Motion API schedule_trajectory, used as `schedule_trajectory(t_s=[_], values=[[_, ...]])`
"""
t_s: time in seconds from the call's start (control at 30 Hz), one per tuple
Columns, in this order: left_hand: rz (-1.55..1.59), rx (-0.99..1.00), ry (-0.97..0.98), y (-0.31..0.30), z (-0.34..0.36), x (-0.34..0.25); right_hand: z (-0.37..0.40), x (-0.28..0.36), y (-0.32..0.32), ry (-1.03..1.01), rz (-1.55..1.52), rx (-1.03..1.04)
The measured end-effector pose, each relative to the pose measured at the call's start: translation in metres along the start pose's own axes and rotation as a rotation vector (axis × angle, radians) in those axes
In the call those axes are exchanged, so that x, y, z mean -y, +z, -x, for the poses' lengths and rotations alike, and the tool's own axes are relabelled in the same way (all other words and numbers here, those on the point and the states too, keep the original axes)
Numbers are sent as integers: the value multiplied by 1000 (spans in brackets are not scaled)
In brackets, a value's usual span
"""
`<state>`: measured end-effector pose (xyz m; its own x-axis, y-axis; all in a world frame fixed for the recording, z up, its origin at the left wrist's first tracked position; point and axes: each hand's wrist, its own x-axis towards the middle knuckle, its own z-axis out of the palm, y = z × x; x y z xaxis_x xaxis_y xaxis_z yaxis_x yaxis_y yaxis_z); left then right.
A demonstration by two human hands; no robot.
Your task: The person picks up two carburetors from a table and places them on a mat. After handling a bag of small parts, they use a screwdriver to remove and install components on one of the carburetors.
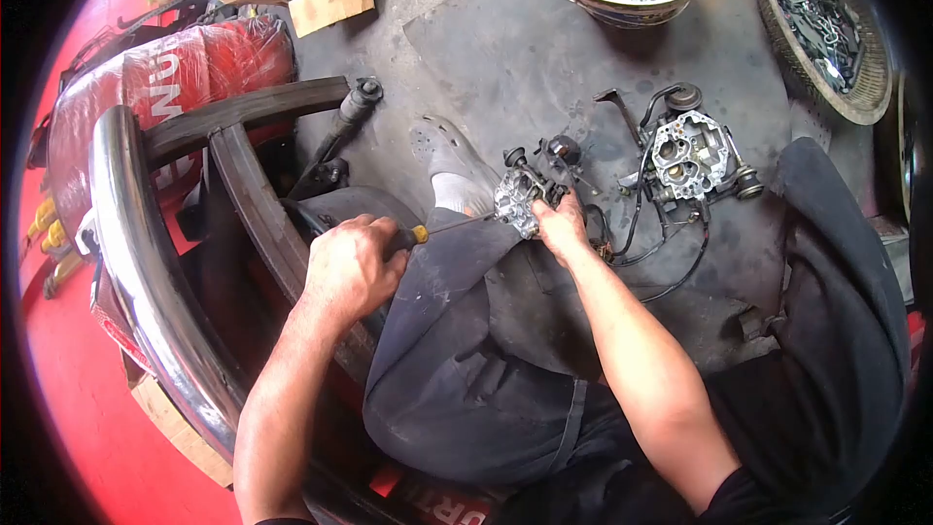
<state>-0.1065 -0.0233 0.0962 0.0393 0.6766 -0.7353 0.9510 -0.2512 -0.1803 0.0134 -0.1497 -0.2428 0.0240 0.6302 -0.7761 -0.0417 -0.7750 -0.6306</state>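
My left hand point(356, 267) is wrapped round the handle of a screwdriver point(419, 234) with a yellow collar. Its thin shaft points right, and the tip is at or near the left side of a metal carburetor part point(519, 204). Fingers of my right hand point(561, 224) grip that part from its right side, above my bent leg. Black fittings stick out from the part's top. To the right, a second carburetor body point(691, 157) with open round bores lies on the dark floor sheet, with black hoses round it.
A white bucket point(632, 10) with small parts stands at the top. At the upper right is a basket point(792, 44) of metal pieces. A chrome tube frame point(146, 243) and a red wrapped bundle point(97, 107) occupy the left. A cardboard box point(332, 6) lies beyond.
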Motion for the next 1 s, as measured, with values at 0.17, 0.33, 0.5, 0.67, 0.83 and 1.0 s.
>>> schedule_trajectory(t_s=[0.17,0.33,0.5,0.67,0.83,1.0], values=[[97,-24,-42,20,6,6,11,67,-32,217,-626,170],[170,-48,-64,19,9,2,9,63,-38,232,-653,179],[159,-26,-73,5,7,-1,3,52,-39,236,-668,197],[97,-5,-25,-1,-5,-7,5,56,-40,248,-658,185],[62,-14,18,-1,-10,-7,8,59,-41,241,-662,196],[9,-20,74,-3,-12,-10,5,53,-37,223,-658,203]])
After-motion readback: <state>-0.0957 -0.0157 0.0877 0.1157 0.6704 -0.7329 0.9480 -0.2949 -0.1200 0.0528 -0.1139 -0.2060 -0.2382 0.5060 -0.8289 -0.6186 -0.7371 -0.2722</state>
